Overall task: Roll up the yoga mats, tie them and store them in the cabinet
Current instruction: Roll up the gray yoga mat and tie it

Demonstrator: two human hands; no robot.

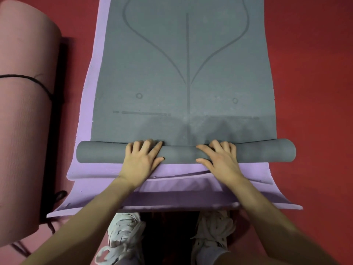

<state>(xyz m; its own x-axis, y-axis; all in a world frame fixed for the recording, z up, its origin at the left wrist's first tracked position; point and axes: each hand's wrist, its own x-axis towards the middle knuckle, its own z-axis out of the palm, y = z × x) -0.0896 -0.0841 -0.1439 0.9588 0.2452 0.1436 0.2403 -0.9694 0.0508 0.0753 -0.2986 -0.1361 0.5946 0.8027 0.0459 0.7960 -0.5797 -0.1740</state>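
Note:
A grey yoga mat with printed lines lies flat on top of a purple mat on the red floor. Its near end is wound into a thin roll lying across the mat. My left hand rests on top of the roll left of centre, fingers curved over it and thumb on the near side. My right hand lies on the roll right of centre in the same way. At the left a pink mat lies rolled up with a black cord tied round it.
Red floor spreads to the right and between the mats. My white shoes stand at the purple mat's near edge. Loose ends of black cord trail beside the pink roll.

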